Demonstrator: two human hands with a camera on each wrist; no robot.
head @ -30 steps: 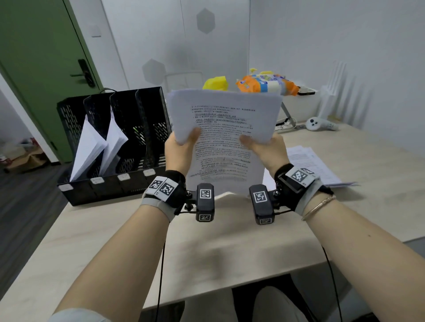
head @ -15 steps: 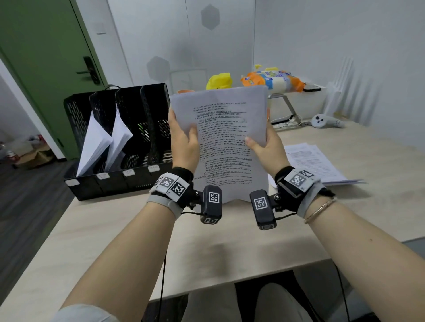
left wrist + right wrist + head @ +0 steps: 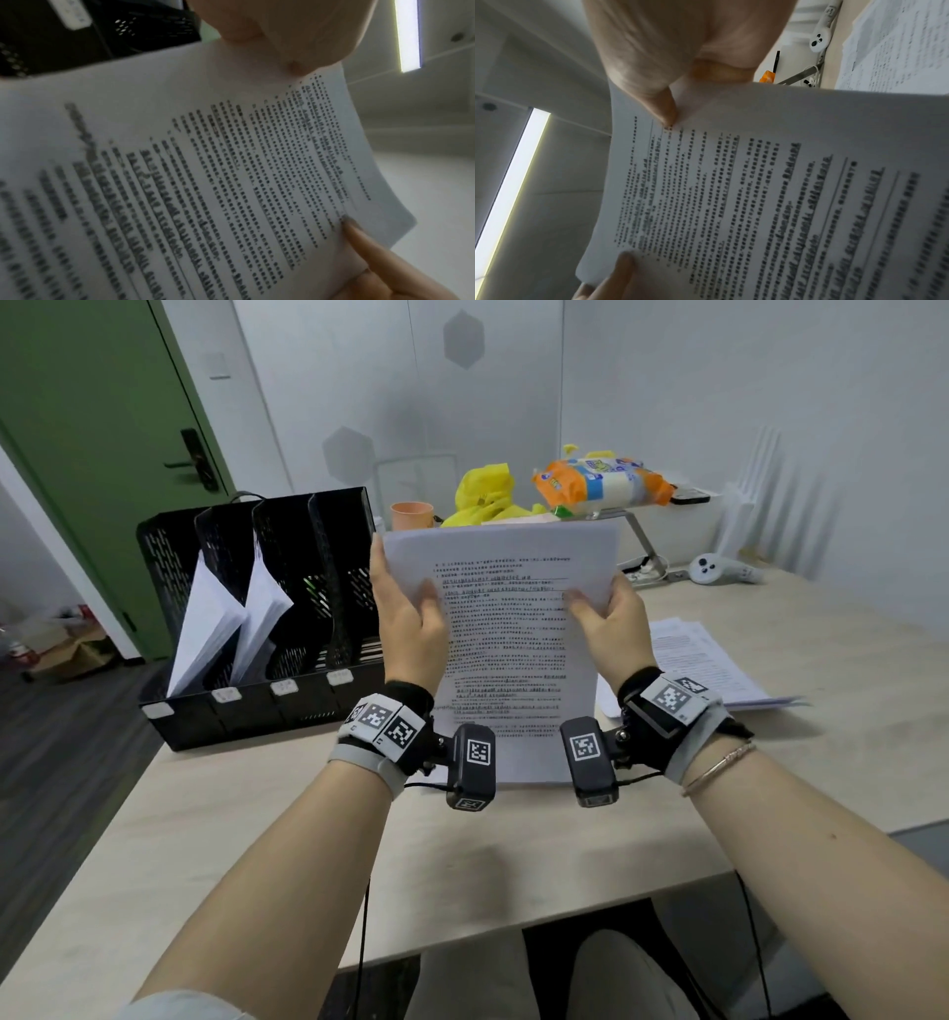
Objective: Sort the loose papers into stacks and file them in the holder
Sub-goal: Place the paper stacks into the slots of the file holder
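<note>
Papers (image 3: 513, 649) held upright – left hand (image 3: 411, 624) and right hand (image 3: 611, 629) each pinch a side. Holder (image 3: 257, 629) has two slots filled; more sheets (image 3: 698, 660) wait on the table (image 3: 462, 855).

Head view: looks forward and down over both forearms across the worktop (image 3: 287, 819). Wrist views: very close, facing up toward the ceiling from either side. All three share the printed paper stack (image 3: 508, 629) (image 3: 231, 172) (image 3: 782, 182).
</note>
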